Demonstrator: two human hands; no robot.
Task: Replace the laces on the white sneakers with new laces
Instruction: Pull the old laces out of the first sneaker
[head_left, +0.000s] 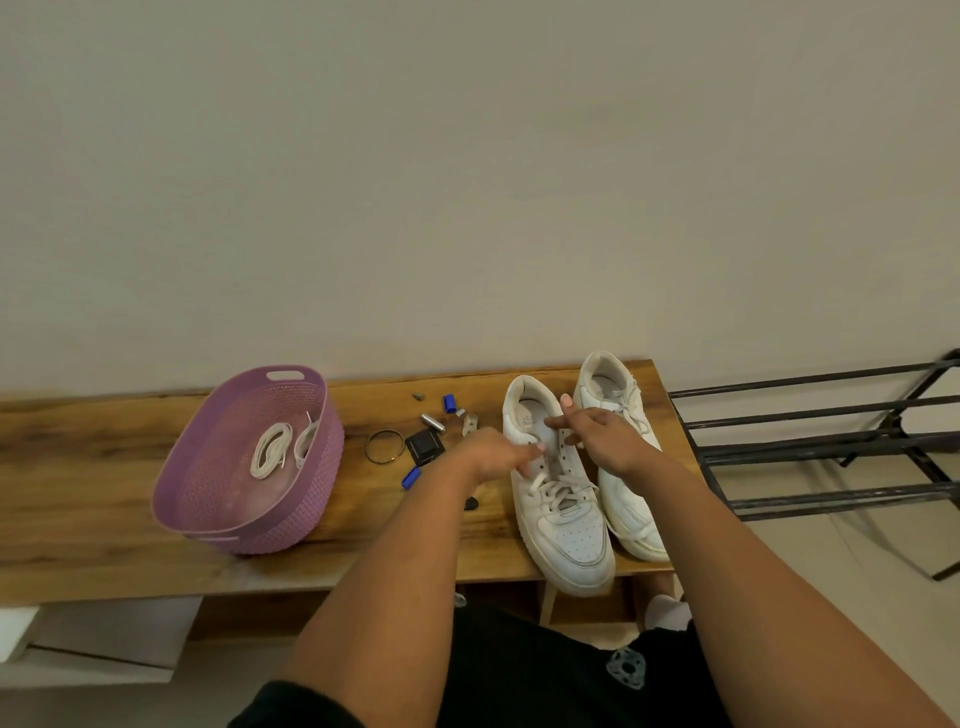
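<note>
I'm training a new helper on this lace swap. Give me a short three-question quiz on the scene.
1. True or false: the coiled white laces lie inside the purple plastic basket.
2. Which white leather sneaker are both hands working on: A the nearer left one, B the farther right one?
3. What dark round item lies between basket and sneakers?

Key: 1 true. 2 A. 3 a thin ring-shaped bangle.

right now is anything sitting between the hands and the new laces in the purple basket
Yes, but only small clutter on the bench: a ring, a black square piece and blue caps lie between the left hand and the basket. The basket is open-topped, the new laces uncovered.
</note>
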